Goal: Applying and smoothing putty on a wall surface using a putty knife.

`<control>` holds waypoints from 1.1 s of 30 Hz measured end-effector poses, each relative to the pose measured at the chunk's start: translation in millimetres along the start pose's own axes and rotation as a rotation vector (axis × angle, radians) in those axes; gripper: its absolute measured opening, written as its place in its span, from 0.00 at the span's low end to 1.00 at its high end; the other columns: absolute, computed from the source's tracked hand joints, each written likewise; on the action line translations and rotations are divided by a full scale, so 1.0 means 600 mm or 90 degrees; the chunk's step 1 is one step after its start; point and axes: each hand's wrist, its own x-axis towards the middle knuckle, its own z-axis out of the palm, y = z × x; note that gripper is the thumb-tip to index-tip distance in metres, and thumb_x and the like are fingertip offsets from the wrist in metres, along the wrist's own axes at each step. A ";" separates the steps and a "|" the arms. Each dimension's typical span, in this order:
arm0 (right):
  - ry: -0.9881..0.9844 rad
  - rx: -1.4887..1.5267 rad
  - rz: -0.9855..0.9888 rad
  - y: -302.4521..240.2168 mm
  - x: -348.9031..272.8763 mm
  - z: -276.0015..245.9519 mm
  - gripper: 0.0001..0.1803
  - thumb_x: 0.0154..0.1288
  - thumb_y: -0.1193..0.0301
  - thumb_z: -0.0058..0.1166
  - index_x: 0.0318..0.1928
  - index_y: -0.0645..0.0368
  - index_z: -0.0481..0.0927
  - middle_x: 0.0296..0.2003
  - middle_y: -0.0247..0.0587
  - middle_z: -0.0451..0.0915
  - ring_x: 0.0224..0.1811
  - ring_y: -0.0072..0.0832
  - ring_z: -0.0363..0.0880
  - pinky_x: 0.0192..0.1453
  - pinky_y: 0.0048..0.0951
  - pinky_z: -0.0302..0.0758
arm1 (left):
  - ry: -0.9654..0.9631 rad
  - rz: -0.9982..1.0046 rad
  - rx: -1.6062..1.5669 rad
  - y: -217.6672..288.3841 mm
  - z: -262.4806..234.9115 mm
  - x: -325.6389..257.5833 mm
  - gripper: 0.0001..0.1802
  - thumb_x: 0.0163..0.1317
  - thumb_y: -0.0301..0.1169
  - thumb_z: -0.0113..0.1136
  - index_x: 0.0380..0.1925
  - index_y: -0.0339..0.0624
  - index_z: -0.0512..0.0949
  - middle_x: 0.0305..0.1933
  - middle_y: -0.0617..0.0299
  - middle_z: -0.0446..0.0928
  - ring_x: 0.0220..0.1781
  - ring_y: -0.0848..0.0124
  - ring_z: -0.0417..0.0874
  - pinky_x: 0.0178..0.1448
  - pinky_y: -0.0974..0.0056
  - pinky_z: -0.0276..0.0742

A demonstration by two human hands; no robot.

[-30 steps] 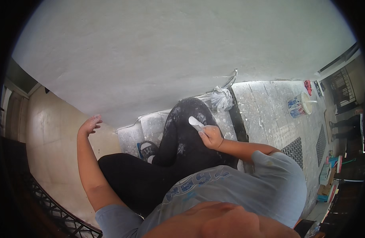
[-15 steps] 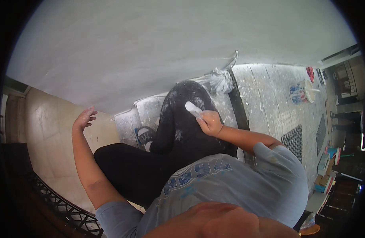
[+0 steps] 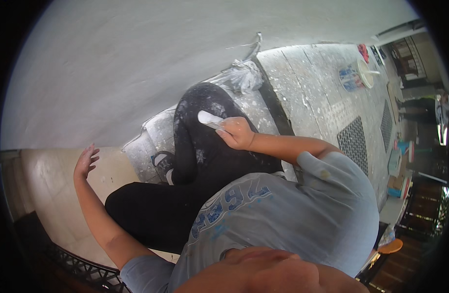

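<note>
My right hand (image 3: 237,133) is closed around a flat, pale strip with a rounded end (image 3: 208,117), held over my bent knee in dusty black trousers (image 3: 205,97). What kind of thing the strip is, I cannot make out. Far to the left, my left hand (image 3: 86,162) is raised with its fingers apart and nothing in it. Its fingertips are close to the lower edge of a large pale grey wall (image 3: 136,63); whether they touch it I cannot tell. White dust marks the left fingers.
Crumpled plastic sheeting (image 3: 246,77) lies at the wall's foot beside a dark step edge (image 3: 275,102). On the spattered floor to the right stand a paint-stained bucket (image 3: 351,79) and a dark mat (image 3: 354,141). A black metal lattice (image 3: 83,263) runs at lower left. Another person (image 3: 419,105) stands far right.
The whole view has turned, so wall, floor and bucket sit further left and up. Both hands appear shifted left in the picture. My right hand keeps its hold on the pale strip.
</note>
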 end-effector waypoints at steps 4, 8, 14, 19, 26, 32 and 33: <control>0.014 0.008 0.010 0.001 -0.002 -0.002 0.07 0.58 0.72 0.58 0.33 0.64 0.81 0.26 0.48 0.80 0.27 0.45 0.80 0.32 0.39 0.77 | -0.010 -0.002 0.001 0.000 0.002 0.002 0.41 0.64 0.62 0.44 0.72 0.55 0.52 0.70 0.58 0.64 0.69 0.53 0.64 0.69 0.39 0.54; 0.000 0.000 0.002 -0.004 0.004 -0.006 0.08 0.59 0.70 0.57 0.35 0.62 0.81 0.26 0.48 0.80 0.26 0.44 0.79 0.31 0.39 0.76 | 0.052 -0.023 -0.004 -0.001 0.003 -0.001 0.42 0.64 0.63 0.44 0.72 0.55 0.51 0.71 0.57 0.63 0.70 0.53 0.64 0.70 0.39 0.53; -0.056 -0.049 0.023 -0.015 0.011 -0.003 0.13 0.60 0.69 0.57 0.46 0.54 0.83 0.26 0.43 0.80 0.27 0.41 0.79 0.31 0.37 0.75 | 0.053 0.002 0.000 0.007 0.002 -0.012 0.44 0.64 0.63 0.45 0.72 0.52 0.49 0.71 0.57 0.63 0.70 0.52 0.63 0.70 0.39 0.52; 0.016 -0.048 -0.010 -0.026 0.016 -0.007 0.14 0.58 0.70 0.58 0.46 0.55 0.82 0.24 0.40 0.79 0.24 0.40 0.78 0.29 0.36 0.75 | 0.013 0.023 -0.009 0.030 0.012 -0.033 0.44 0.64 0.63 0.45 0.72 0.51 0.50 0.70 0.57 0.63 0.71 0.52 0.62 0.71 0.38 0.51; -0.141 -0.040 -0.113 -0.117 0.003 -0.009 0.14 0.56 0.67 0.55 0.45 0.46 0.81 0.30 0.31 0.81 0.28 0.29 0.81 0.27 0.30 0.75 | 0.079 -0.053 0.128 -0.004 0.023 -0.108 0.40 0.66 0.59 0.46 0.71 0.50 0.54 0.70 0.56 0.64 0.69 0.54 0.66 0.69 0.40 0.54; -0.136 0.075 -0.223 -0.167 -0.023 -0.001 0.14 0.58 0.66 0.53 0.46 0.47 0.81 0.24 0.31 0.78 0.26 0.28 0.78 0.31 0.31 0.68 | 0.116 0.188 0.205 -0.015 0.101 -0.184 0.33 0.68 0.48 0.50 0.67 0.41 0.62 0.63 0.54 0.71 0.62 0.62 0.72 0.66 0.58 0.63; -0.149 0.072 -0.234 -0.167 -0.028 -0.003 0.13 0.59 0.65 0.52 0.44 0.47 0.81 0.25 0.29 0.79 0.28 0.26 0.78 0.33 0.31 0.64 | 0.146 0.239 0.153 -0.001 0.133 -0.202 0.31 0.69 0.46 0.51 0.66 0.39 0.63 0.61 0.54 0.73 0.60 0.64 0.73 0.65 0.61 0.64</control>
